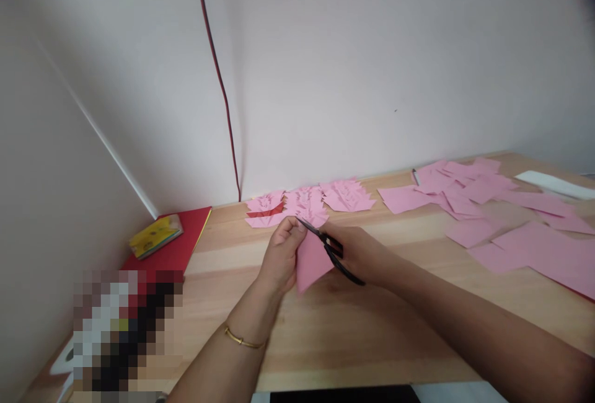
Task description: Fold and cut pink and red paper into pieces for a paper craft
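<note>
My left hand [281, 254] pinches a piece of pink paper [313, 261] above the wooden table. The paper hangs down between my hands, its lower corner pointing toward me. In my right hand [360, 251] is a pair of black-handled scissors [334, 251]. Their blades point left and reach the paper's upper edge near my left fingertips. Whether the blades are apart I cannot tell. Just behind my hands lie pink paper cutouts with jagged edges [346, 195], and a red piece [264, 212] shows among them.
Loose pink sheets [469, 186] are spread over the right side of the wooden table [372, 335]. At left, a yellow packet [155, 235] rests on a red folder [198, 229]. A white strip [553, 184] lies far right. A dark red cable [216, 62] hangs down the wall.
</note>
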A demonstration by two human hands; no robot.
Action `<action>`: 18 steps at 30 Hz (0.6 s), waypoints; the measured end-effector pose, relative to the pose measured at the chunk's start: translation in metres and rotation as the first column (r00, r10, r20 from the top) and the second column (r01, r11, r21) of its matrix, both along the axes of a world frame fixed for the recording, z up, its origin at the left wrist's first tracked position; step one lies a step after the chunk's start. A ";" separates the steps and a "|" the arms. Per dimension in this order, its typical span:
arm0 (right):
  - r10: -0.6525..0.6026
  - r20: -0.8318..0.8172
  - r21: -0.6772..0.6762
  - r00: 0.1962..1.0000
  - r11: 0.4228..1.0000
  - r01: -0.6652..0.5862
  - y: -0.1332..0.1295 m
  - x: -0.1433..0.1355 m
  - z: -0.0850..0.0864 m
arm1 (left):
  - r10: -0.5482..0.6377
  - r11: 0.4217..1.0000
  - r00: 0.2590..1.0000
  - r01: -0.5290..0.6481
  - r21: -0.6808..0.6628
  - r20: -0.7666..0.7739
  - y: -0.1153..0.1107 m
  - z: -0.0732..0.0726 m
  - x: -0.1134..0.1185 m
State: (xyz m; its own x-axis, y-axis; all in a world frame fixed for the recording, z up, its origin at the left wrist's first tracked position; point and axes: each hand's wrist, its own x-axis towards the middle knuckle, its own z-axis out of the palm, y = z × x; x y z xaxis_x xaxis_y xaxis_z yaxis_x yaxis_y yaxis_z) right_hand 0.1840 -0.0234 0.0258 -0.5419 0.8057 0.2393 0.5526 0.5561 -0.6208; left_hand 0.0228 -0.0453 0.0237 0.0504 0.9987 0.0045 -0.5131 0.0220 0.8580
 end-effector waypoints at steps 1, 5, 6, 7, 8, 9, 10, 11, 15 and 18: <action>0.006 -0.002 -0.011 1.000 1.000 -0.006 0.000 0.000 0.000 | -0.003 1.000 1.000 0.003 -0.002 0.002 0.000 0.000 0.000; 0.019 0.003 -0.045 1.000 0.999 -0.019 -0.002 0.000 0.003 | 0.000 1.000 1.000 0.000 -0.013 0.001 0.001 -0.001 0.000; 0.019 0.009 -0.047 1.000 0.999 -0.019 -0.003 0.000 0.004 | 0.002 1.000 1.000 -0.002 -0.017 0.001 0.001 -0.001 0.000; 0.014 0.014 -0.042 1.000 0.999 -0.014 -0.002 0.001 0.004 | 0.003 1.000 1.000 -0.003 -0.020 0.001 0.001 -0.001 0.000; 0.011 0.023 -0.033 1.000 0.999 -0.011 -0.002 0.002 0.005 | 0.000 1.000 1.000 0.000 -0.023 -0.001 0.001 -0.001 -0.001; 0.006 0.033 -0.021 0.999 1.000 -0.005 -0.002 0.002 0.005 | -0.005 1.000 1.000 0.005 -0.025 -0.001 0.001 -0.002 -0.001; -0.003 0.044 -0.004 0.999 1.000 0.003 -0.002 0.003 0.005 | -0.011 1.000 1.000 0.011 -0.026 -0.001 0.001 -0.002 -0.001; -0.012 0.054 0.015 0.998 1.000 0.011 -0.001 0.003 0.004 | -0.017 1.000 1.000 0.017 -0.026 0.000 0.000 -0.002 -0.001; -0.031 0.075 0.059 0.997 0.998 0.026 0.000 0.003 0.003 | -0.035 0.998 0.999 0.034 -0.044 -0.004 0.000 -0.001 -0.004; -0.057 0.079 0.025 0.995 0.998 0.055 0.009 0.011 0.008 | -0.006 0.998 1.000 0.005 -0.068 -0.013 0.003 -0.001 -0.007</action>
State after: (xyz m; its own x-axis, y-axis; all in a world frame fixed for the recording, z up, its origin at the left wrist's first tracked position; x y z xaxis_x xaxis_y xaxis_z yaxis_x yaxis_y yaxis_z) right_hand 0.1946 -0.0140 0.0337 -0.5141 0.8302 0.2154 0.6306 0.5361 -0.5612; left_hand 0.0156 -0.0422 0.0231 0.0555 0.9964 -0.0645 -0.5018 0.0837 0.8609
